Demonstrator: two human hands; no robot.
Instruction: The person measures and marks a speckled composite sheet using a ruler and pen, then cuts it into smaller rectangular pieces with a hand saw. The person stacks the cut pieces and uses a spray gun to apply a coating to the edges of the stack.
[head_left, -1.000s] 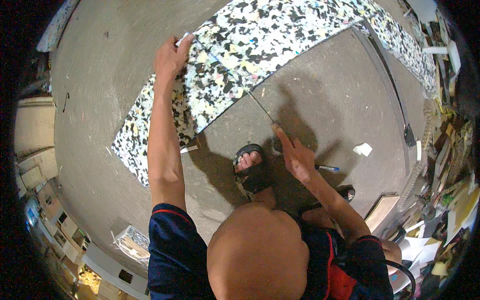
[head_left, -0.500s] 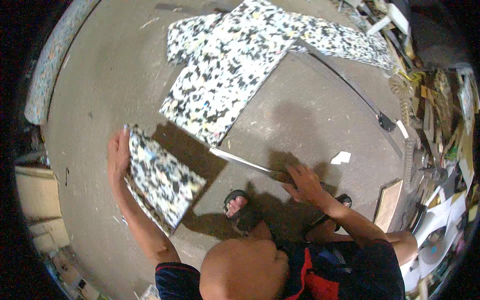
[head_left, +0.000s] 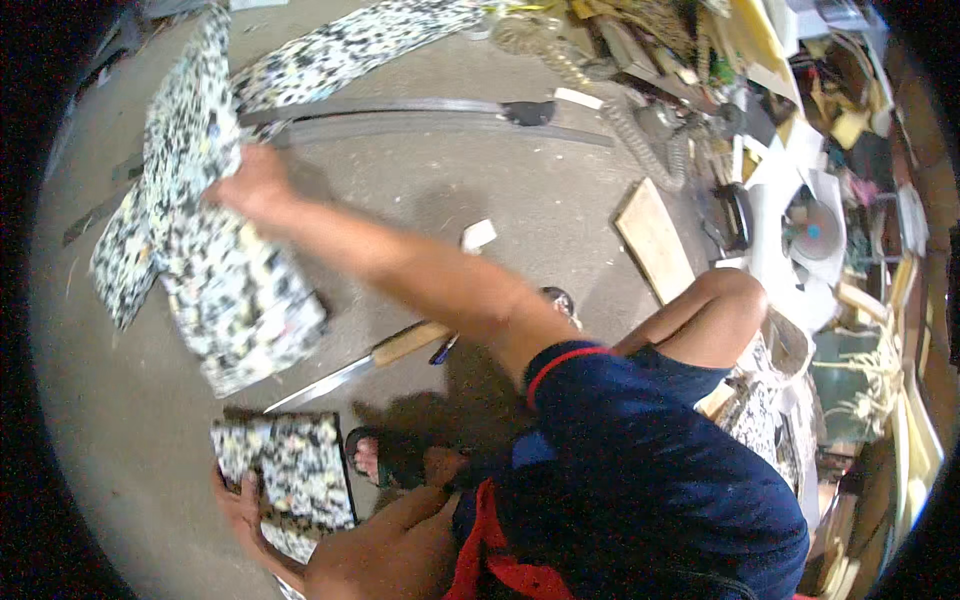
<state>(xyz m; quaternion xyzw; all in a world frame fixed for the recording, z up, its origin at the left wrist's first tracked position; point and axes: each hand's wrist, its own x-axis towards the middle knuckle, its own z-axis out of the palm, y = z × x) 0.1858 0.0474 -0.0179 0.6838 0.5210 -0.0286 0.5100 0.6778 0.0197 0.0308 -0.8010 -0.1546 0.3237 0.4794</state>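
My right hand (head_left: pixel 258 185) reaches far across the floor and pinches the edge of a large speckled foam sheet (head_left: pixel 240 300), black, white and pale yellow. The sheet's upper part is bent. Closer to me, a smaller speckled foam piece (head_left: pixel 310 465) rests beside my foot. My left hand (head_left: pixel 238 500) grips its left side, thumb on top and the other fingers partly hidden. Between the two foam pieces lies a long knife (head_left: pixel 408 345) on the floor, its wooden handle toward me and its blade pointing left. Neither hand touches it.
Another foam strip (head_left: pixel 345 50) stretches along the far side, with dark flat strips (head_left: pixel 400 107) before it. A small white scrap (head_left: pixel 479 235) and a wooden board (head_left: pixel 655 240) lie on the floor. Heaped scraps and a white fan (head_left: pixel 815 230) crowd the right.
The knife is out of my right hand and on the floor. That hand has crossed leftward to the large foam sheet. The view has turned right; my left hand stays on the smaller piece.
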